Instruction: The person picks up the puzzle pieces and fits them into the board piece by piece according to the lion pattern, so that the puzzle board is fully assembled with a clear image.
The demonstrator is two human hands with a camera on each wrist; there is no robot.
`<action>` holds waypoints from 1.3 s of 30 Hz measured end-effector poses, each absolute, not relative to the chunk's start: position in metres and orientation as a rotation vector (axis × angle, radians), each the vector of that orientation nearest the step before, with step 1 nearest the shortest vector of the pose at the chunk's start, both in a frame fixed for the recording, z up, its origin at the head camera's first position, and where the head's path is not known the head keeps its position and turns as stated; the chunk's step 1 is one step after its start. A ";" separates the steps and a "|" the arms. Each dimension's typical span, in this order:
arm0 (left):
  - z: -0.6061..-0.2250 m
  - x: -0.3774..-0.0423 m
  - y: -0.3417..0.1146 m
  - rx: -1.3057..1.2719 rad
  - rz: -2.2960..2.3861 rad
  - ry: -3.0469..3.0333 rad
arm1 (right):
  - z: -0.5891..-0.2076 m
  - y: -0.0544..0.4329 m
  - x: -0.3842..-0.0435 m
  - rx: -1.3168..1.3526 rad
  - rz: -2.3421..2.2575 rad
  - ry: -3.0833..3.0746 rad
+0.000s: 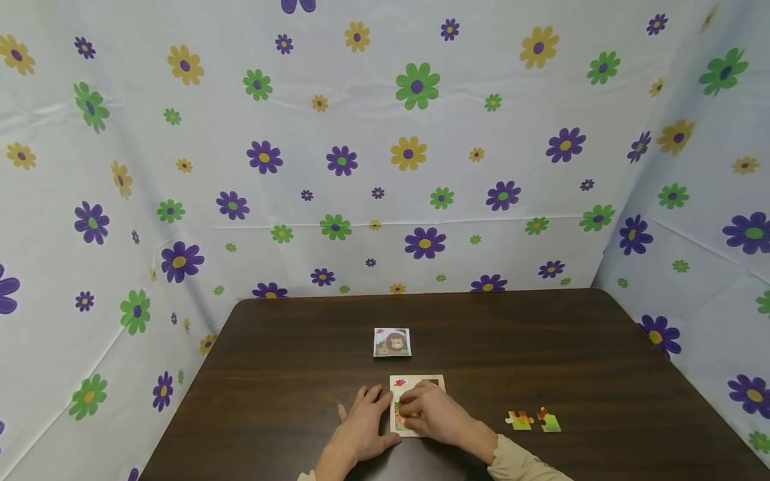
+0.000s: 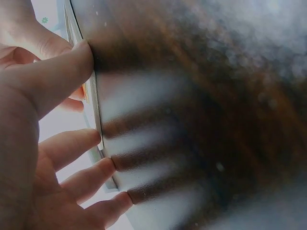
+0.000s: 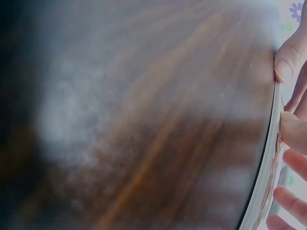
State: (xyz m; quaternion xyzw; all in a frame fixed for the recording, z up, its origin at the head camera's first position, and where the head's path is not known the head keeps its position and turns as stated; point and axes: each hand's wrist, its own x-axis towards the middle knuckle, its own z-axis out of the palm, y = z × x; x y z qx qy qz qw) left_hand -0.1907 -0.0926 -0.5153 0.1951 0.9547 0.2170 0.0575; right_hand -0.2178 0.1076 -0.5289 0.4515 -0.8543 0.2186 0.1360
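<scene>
A pale-framed puzzle board (image 1: 392, 427) lies on the table with colourful pieces in it, a pink shape at its top left and a dark patch at its top right. My left hand (image 1: 361, 424) has its fingers spread on the table at the board's left side, index finger and thumb touching the frame. Over the board, the fingers of my right hand (image 1: 438, 413) bend down with the thumb around a puzzle piece (image 1: 401, 415), mostly hidden under them. In the left wrist view, the left thumb (image 2: 79, 62) sits against the board's edge.
A small square lion picture (image 1: 392, 343) lies beyond the board. To the right are two loose puzzle pieces, an orange-and-green one (image 1: 521, 421) and a greener one (image 1: 550, 421). The dark brown table (image 1: 289, 354) meets a flowered cloth (image 1: 361, 254) at its back.
</scene>
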 end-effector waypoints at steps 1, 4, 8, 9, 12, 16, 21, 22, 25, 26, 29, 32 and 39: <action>-0.516 -0.191 -0.093 0.592 0.655 2.897 | -0.529 0.108 -0.218 1.314 0.623 -2.477; -0.517 -0.191 -0.092 0.592 0.646 2.901 | -0.530 0.108 -0.219 1.329 0.584 -2.487; -0.518 -0.192 -0.093 0.591 0.649 2.902 | -0.529 0.109 -0.220 1.376 0.522 -2.475; -0.518 -0.192 -0.093 0.592 0.652 2.904 | -0.529 0.109 -0.221 1.395 0.505 -2.466; -0.519 -0.192 -0.093 0.593 0.656 2.908 | -0.530 0.109 -0.222 1.437 0.457 -2.461; -0.519 -0.192 -0.093 0.594 0.657 2.904 | -0.530 0.112 -0.222 1.453 0.407 -2.515; -0.519 -0.193 -0.092 0.586 0.655 2.890 | -0.530 0.115 -0.223 1.494 0.399 -2.517; -0.519 -0.193 -0.092 0.583 0.653 2.888 | -0.530 0.116 -0.224 1.511 0.410 -2.498; -0.518 -0.194 -0.092 0.580 0.650 2.886 | -0.531 0.115 -0.226 1.548 0.446 -2.440; -0.518 -0.194 -0.093 0.581 0.648 2.888 | -0.531 0.115 -0.227 1.558 0.454 -2.426; -0.517 -0.195 -0.093 0.584 0.645 2.889 | -0.531 0.114 -0.228 1.552 0.488 -2.430; -0.517 -0.194 -0.093 0.583 0.644 2.885 | -0.531 0.114 -0.227 1.515 0.533 -2.484; -0.517 -0.193 -0.093 0.581 0.641 2.889 | -0.533 0.112 -0.226 1.471 0.556 -2.497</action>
